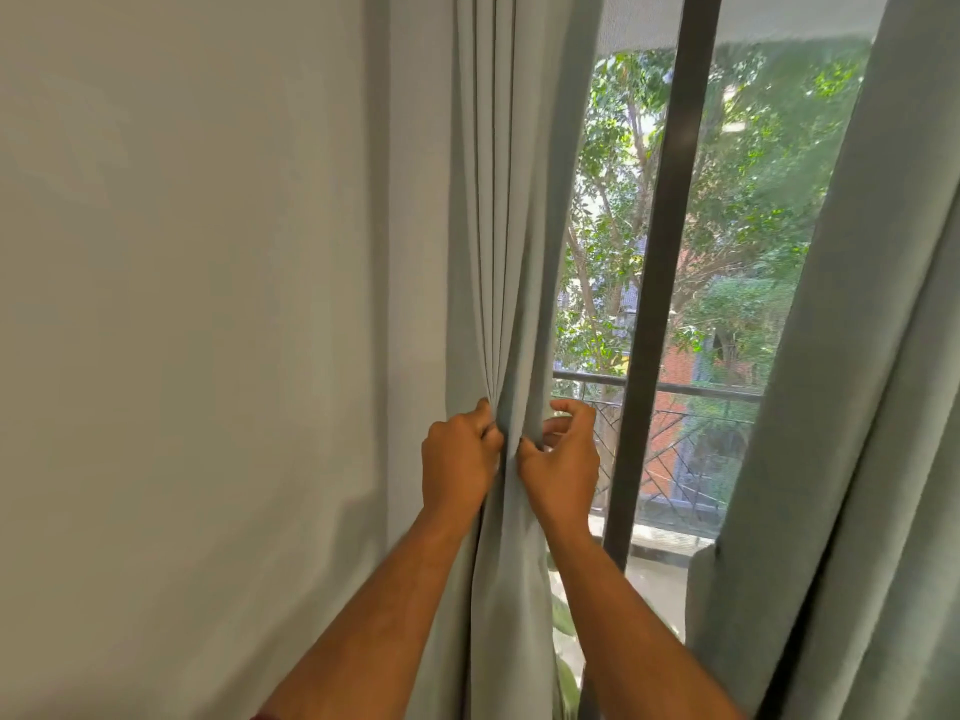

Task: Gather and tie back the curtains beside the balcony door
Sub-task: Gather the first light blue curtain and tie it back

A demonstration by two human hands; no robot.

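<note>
Left hand (pixel 457 454) grips the gathered folds of the pale green curtain (pixel 498 241). Right hand (pixel 563 459), at its 3 o'clock, pinches the curtain's edge, fingers curled, before the dark door frame (pixel 670 252).

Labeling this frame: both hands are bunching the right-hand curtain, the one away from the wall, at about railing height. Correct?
Not quite. The head view shows the left hand and right hand bunching the left-hand curtain, the one next to the wall. The right-hand curtain hangs untouched. The height, about level with the balcony railing, is right.
</note>
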